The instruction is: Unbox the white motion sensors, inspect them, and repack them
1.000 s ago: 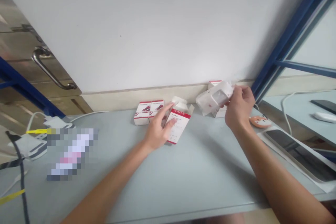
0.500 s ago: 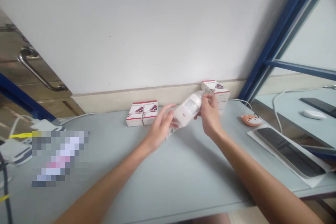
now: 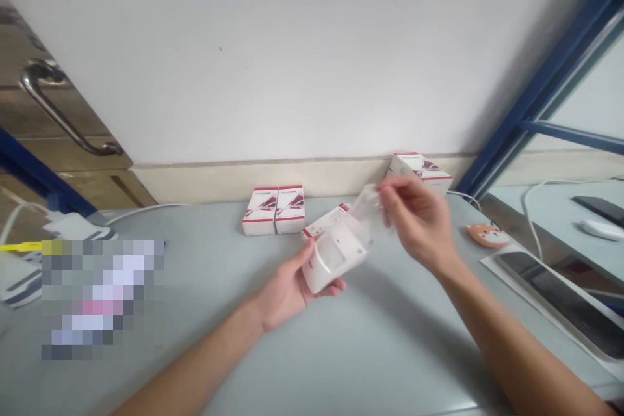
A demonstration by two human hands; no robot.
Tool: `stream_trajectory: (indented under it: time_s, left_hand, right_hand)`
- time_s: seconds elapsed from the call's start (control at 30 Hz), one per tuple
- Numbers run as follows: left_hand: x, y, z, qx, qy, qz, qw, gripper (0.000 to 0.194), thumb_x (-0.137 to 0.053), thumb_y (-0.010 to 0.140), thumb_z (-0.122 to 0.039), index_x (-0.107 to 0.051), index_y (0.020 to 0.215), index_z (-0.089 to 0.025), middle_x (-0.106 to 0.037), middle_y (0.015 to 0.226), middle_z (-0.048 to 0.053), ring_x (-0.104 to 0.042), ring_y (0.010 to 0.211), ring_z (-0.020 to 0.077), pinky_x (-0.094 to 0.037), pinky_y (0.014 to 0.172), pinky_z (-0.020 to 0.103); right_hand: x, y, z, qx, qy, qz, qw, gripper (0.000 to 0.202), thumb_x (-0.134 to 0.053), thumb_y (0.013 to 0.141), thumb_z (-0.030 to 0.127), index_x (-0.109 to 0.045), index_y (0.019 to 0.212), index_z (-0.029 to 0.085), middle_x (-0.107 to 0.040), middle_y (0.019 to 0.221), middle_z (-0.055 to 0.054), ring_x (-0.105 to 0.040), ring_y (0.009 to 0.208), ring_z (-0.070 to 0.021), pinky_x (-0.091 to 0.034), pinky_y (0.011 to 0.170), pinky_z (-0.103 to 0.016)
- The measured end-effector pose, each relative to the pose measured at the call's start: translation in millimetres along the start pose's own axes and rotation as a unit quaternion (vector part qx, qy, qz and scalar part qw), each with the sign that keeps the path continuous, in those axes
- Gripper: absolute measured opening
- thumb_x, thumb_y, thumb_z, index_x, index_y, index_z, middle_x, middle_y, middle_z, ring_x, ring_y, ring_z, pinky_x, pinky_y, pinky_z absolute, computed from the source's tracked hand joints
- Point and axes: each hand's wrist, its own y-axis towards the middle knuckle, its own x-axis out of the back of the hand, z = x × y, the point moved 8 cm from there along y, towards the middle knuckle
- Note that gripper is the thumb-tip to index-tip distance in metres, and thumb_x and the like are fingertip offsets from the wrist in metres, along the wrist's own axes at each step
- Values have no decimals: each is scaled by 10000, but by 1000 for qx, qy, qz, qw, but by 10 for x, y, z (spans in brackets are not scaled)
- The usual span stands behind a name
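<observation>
A white motion sensor [image 3: 336, 250] with a pale rectangular window lies tilted in my left hand [image 3: 291, 283], thumb along one side and fingers beneath. Above its upper end, my right hand [image 3: 419, 218] pinches a clear plastic bag [image 3: 368, 208], blurred by motion. The bag's lower part still meets the sensor's upper end. Just behind the sensor lies a white-and-red box [image 3: 322, 224], partly covered by it. To the left of that, two similar small boxes [image 3: 260, 211] stand side by side. More boxes [image 3: 424, 169] sit behind my right hand, partly hidden.
An orange animal-faced pouch [image 3: 487, 234] and a dark phone-like slab [image 3: 565, 299] on white paper lie at right. White adapters and cables [image 3: 73, 227] are at left, beside a pixelated patch. A white wall [image 3: 292, 65] closes the desk's back; blue frame posts [image 3: 526, 91] flank it.
My right hand has pulled the clear bag up and right off most of the sensor. My left hand now cradles the sensor lower and nearer. The view has shifted slightly.
</observation>
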Motion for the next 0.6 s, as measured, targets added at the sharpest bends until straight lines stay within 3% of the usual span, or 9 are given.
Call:
stream_trajectory:
  time_s: [0.13,0.2,0.27,0.33,0.4,0.47,0.53,0.6]
  left_hand:
    - [12,-23,-53,-12,6,4,1000,428,-664,995,-333,-585,1404,-233,-740,1278,131,-789,918,283,-570,841,374]
    - [3,-49,-106,-27,-12,3,1000,562,-660,982,-285,-473,1512,-282,-708,1364,139,-780,1017,315,-554,922,416]
    - [-18,-69,-150,-37,-32,-1,999,646,-638,970,-256,-398,1569,-235,-699,1369,188,-765,1061,319,-538,943,416]
    - [-38,-79,-173,-37,-52,-12,998,634,-602,968,-270,-412,1560,-145,-702,1335,240,-760,986,287,-539,878,383]
    - [-51,-81,-191,-36,-73,-28,996,581,-562,974,-319,-480,1508,-104,-709,1306,248,-739,880,249,-534,801,362]
    - [-63,-81,-212,-40,-86,-37,995,539,-523,975,-350,-544,1448,-92,-718,1280,233,-722,859,240,-532,791,364]
    - [-59,-81,-230,-50,-91,-47,993,523,-493,964,-334,-574,1419,-89,-726,1262,217,-721,934,258,-533,840,379]
    - [-51,-77,-227,-52,-92,-53,993,533,-480,945,-307,-580,1418,-84,-730,1260,210,-713,1026,277,-524,905,395]
  right_hand:
    - [344,309,-76,34,19,-216,976,235,-655,987,478,-625,957,247,-586,721,22,-527,579,-138,-413,506,-267]
    - [355,475,-302,-14,22,-241,970,218,-638,976,459,-599,948,246,-611,762,19,-564,611,-139,-471,534,-265]
    - [219,611,-592,-94,-31,-184,978,229,-614,969,447,-624,923,223,-662,799,-8,-598,613,-138,-496,553,-271]
    - [-1,659,-861,-157,-116,-77,978,251,-589,977,438,-664,934,202,-709,824,-36,-629,618,-150,-529,606,-295]
    - [-128,627,-997,-168,-148,-39,974,241,-616,963,408,-701,983,184,-756,902,-88,-698,737,-206,-568,728,-357]
    - [-192,562,-1002,-154,-165,-31,974,265,-657,941,389,-723,1094,184,-769,1122,-146,-726,994,-281,-550,931,-446]
    - [-250,481,-866,-106,-191,-13,976,339,-631,962,397,-706,1236,212,-698,1361,-155,-658,1229,-325,-463,1089,-498]
    - [-342,370,-645,-36,-208,28,977,361,-532,1023,421,-685,1299,246,-662,1435,-120,-631,1279,-312,-439,1116,-483]
